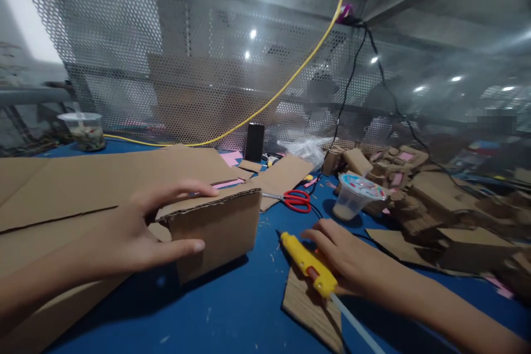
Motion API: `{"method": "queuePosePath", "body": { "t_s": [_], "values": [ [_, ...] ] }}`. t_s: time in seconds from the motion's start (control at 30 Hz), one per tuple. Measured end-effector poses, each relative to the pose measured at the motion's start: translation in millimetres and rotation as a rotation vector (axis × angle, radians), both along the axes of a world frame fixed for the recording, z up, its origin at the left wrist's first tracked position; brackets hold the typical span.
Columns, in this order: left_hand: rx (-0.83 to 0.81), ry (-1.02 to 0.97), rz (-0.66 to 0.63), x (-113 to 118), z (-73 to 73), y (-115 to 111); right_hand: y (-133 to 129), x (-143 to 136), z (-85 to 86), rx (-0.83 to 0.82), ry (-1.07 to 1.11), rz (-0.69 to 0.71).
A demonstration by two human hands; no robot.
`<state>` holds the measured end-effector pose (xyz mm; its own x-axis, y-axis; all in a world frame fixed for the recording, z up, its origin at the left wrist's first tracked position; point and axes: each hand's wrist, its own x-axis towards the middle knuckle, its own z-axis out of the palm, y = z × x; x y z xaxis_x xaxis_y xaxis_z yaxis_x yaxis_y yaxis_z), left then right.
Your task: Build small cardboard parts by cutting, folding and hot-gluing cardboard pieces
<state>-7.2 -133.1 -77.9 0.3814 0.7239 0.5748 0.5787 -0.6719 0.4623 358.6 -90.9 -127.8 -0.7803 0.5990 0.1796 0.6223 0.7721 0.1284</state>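
- The folded corrugated cardboard piece (219,232) is upright over the blue table (232,315); whether its lower edge touches, I cannot tell.
- The left hand (128,232) pinches it, thumb on the near face, fingers over the top; too strong pressure could bend this wall.
- The right hand (344,254) is at the yellow glue gun (305,263); whether its grip is closed, I cannot tell.
- The nozzle, if hot, could burn a finger that comes too near.
- Beyond are red-handled scissors (296,201) and a plastic cup (348,204), which a careless right arm could tip.
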Motion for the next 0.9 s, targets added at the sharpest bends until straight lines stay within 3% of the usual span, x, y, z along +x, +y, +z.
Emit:
{"method": "queuePosePath", "body": {
  "t_s": [0.13,0.27,0.4,0.57,0.7,0.9],
  "values": [
    [-0.081,-0.036,0.003,0,-5.0,6,-2,9,15.6,-0.107,-0.033,-0.040],
    [-0.238,-0.078,-0.055,10,-6.0,23,-6,6,60.0,-0.191,0.050,-0.071],
    [-0.331,-0.065,-0.201,33,-0.8,47,9,-15,92.4,-0.154,0.251,0.109],
    [-0.248,0.011,-0.269,45,1.8,67,30,-40,88.0,-0.133,0.362,0.345],
    [-0.223,0.032,-0.291,42,-1.0,67,31,-48,77.0,-0.111,0.345,0.391],
    [-0.162,0.058,-0.337,42,-5.0,63,19,-51,76.5,0.098,0.239,0.404]
  ]
}}
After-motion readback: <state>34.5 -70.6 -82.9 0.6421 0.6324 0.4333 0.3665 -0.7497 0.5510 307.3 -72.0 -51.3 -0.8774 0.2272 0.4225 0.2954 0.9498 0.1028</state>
